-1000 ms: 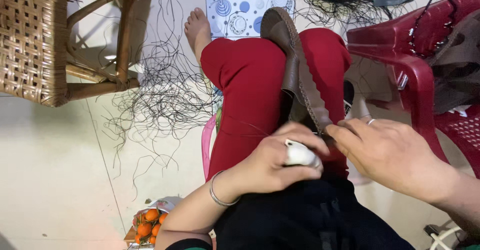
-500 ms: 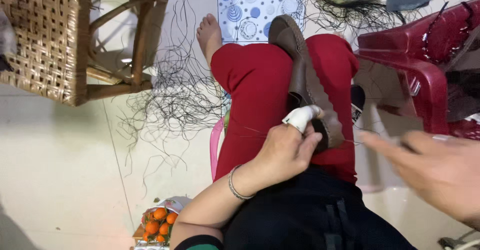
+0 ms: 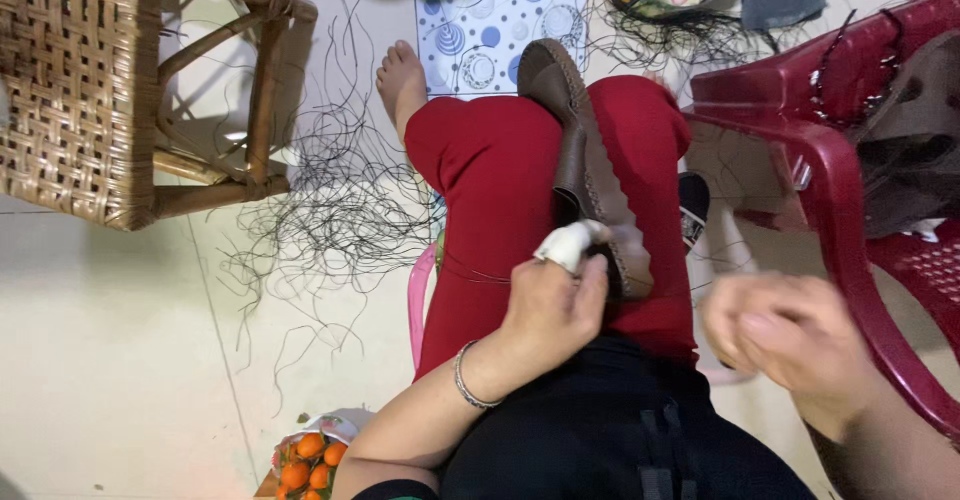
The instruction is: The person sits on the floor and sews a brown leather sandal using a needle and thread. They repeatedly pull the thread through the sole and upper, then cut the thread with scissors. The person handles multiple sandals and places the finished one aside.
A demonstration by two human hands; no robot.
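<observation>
The left hand (image 3: 548, 305), one finger wrapped in white, gripped the brown shoe (image 3: 585, 165) lying on the red-trousered lap. The right hand (image 3: 780, 332), blurred beside it, seemed to be pinching a thin thread, though the blur hid its grip. A hard tug might snap the thread or tilt the shoe. Beyond, loose threads (image 3: 330, 190) littered the floor; a red chair (image 3: 850, 150) crowded the right.

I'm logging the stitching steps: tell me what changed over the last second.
The right hand let go of the brown shoe and pulled out to the right, away from it, now blurred. The left hand, its white-wrapped finger raised, kept its hold on the shoe's near end on the red-trousered lap. Wicker stool and red plastic chair unchanged.
</observation>
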